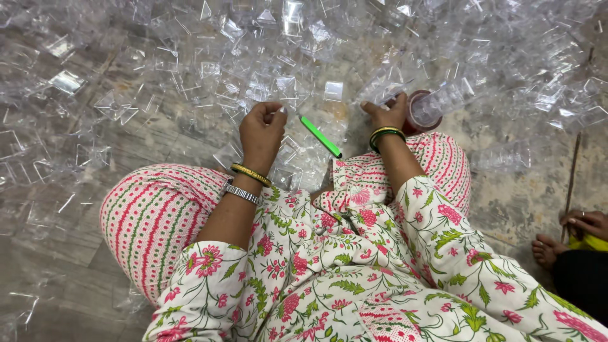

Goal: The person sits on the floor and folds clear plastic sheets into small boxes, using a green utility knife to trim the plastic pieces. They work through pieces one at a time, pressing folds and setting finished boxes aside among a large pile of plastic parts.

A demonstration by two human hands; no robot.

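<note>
Pinching a clear plastic piece (273, 115) in the left hand (261, 132), gripping a short nested stack (443, 101) in the right hand (387, 114) beyond the green pen (320, 136), leaving countless loose pieces (190, 69) unstacked.

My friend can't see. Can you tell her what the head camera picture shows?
A person sits on a stone floor covered with small clear plastic pieces. The left hand pinches one clear piece; the right hand holds a stack of clear plastic cups. A green pen lies between the hands, and another person's hand and foot show at the right edge.
</note>
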